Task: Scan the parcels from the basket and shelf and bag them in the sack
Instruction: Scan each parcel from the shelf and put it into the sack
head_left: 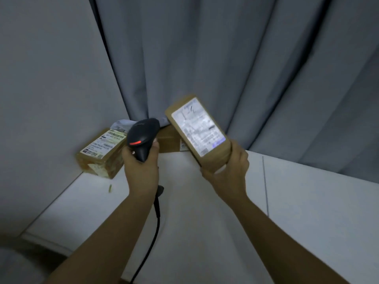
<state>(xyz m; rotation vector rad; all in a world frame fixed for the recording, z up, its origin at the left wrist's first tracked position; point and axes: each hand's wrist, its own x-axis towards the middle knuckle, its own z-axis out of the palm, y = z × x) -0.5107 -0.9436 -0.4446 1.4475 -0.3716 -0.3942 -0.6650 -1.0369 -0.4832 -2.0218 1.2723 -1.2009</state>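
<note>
My left hand [141, 167] grips the handle of a black barcode scanner [143, 136], whose red light glows on top; its head points away from me. My right hand [227, 169] holds a brown cardboard parcel [196, 130] by its lower end, tilted up with its brightly lit white label facing me. The parcel is just right of the scanner. A second brown parcel [102, 152] wrapped in clear tape, with a label on top, lies on the white shelf top [205, 212] at the back left. A third brown box [170, 140] sits behind the scanner, partly hidden.
The scanner's black cable [155, 218] hangs down between my arms. Grey curtains [225, 58] hang behind the shelf, and a grey wall [41, 78] stands at the left. A small yellowish scrap [110, 188] lies on the white surface. Crumpled grey plastic [123, 124] shows behind the taped parcel.
</note>
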